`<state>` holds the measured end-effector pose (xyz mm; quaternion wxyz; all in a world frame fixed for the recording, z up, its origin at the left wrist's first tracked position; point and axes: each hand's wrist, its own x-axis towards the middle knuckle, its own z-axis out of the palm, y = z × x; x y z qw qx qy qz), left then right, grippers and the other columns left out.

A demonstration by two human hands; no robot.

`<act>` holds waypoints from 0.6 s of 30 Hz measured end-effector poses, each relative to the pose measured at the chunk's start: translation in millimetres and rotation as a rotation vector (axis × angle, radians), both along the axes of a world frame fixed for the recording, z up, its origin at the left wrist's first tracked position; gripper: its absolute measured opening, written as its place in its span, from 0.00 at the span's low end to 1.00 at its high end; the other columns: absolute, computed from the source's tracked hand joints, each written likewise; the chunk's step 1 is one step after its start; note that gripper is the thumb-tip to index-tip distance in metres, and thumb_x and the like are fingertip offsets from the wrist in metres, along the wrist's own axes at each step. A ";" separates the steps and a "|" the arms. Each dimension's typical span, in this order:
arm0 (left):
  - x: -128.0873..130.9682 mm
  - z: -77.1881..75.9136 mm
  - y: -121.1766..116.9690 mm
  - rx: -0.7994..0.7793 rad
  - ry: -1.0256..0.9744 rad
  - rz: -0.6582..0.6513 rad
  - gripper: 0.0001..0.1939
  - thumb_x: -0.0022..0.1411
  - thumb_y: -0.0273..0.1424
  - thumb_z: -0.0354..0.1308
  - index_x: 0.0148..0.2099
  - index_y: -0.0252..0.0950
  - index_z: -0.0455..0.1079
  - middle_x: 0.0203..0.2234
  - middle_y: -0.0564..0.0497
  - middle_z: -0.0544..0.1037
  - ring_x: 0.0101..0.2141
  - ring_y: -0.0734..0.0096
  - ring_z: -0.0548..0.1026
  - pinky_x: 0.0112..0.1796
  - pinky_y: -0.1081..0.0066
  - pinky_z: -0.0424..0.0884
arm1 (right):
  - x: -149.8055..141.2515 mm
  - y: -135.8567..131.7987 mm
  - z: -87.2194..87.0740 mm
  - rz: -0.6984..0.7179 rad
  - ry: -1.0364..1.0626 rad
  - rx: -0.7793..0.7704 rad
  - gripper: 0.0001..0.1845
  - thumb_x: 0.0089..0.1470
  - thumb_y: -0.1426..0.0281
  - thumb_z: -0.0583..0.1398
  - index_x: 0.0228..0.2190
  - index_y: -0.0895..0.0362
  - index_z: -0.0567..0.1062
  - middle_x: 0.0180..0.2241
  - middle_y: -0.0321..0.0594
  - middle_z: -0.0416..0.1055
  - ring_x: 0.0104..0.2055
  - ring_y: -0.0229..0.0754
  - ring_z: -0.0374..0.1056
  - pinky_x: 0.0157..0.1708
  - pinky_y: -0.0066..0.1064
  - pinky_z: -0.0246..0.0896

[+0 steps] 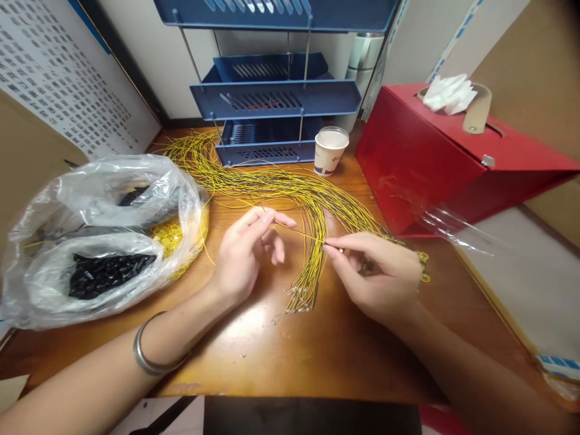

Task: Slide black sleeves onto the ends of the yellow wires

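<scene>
Wire (310, 236) in right hand (383, 266)

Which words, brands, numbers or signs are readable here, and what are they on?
None reads clearly.
Paper cup: small dark print, too blurred.
White sheet, left: rows of dark marks, too blurred.
Upper-right strip: blue marks, unreadable.
Lower-right strip: blue marks, too blurred.

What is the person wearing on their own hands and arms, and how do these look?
The left hand and right hand wear no gloves, and no sleeves show. A curved, silver-grey bangle circles the left forearm near the wrist. No bracelet shows on the right.
</scene>
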<state>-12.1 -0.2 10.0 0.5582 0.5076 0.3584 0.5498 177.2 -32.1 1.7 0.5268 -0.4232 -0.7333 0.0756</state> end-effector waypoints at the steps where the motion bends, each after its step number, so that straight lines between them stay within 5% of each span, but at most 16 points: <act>1: 0.1 7.4 0.9 -0.035 -0.053 0.016 0.09 0.66 0.33 0.52 0.34 0.35 0.65 0.37 0.48 0.78 0.18 0.80 0.69 0.17 0.74 0.66 | 1.2 -0.1 2.0 -0.020 0.003 0.019 0.08 0.48 0.78 0.65 0.33 0.56 0.78 0.23 0.35 0.74 0.18 0.31 0.60 0.17 0.27 0.55; 7: -15.2 71.8 16.6 -0.223 -0.233 0.229 0.14 0.70 0.30 0.42 0.30 0.37 0.61 0.28 0.53 0.75 0.15 0.81 0.59 0.17 0.74 0.58 | 11.4 5.5 12.0 -0.114 -0.038 0.207 0.13 0.45 0.82 0.65 0.33 0.55 0.77 0.24 0.34 0.75 0.22 0.35 0.68 0.20 0.27 0.61; 11: -46.9 109.2 46.2 -0.094 -0.147 0.377 0.14 0.69 0.27 0.41 0.29 0.35 0.58 0.21 0.53 0.64 0.17 0.81 0.51 0.18 0.74 0.48 | 25.4 6.8 18.8 -0.188 -0.027 0.263 0.15 0.41 0.83 0.67 0.32 0.56 0.78 0.25 0.35 0.76 0.25 0.38 0.71 0.24 0.29 0.66; 15: -89.5 126.5 91.5 -0.027 0.095 0.523 0.09 0.70 0.30 0.43 0.36 0.34 0.58 0.20 0.57 0.51 0.20 0.82 0.44 0.24 0.75 0.45 | 42.2 -1.8 21.2 -0.267 -0.075 0.238 0.12 0.43 0.81 0.67 0.30 0.54 0.78 0.27 0.35 0.78 0.27 0.39 0.72 0.28 0.30 0.68; 18: -121.0 132.4 130.0 -0.029 0.361 0.590 0.28 0.73 0.45 0.27 0.43 0.29 0.61 0.22 0.57 0.46 0.22 0.86 0.44 0.29 0.76 0.44 | 54.7 -13.4 16.1 -0.295 -0.166 0.188 0.03 0.48 0.73 0.66 0.27 0.53 0.78 0.24 0.33 0.77 0.24 0.38 0.73 0.27 0.29 0.69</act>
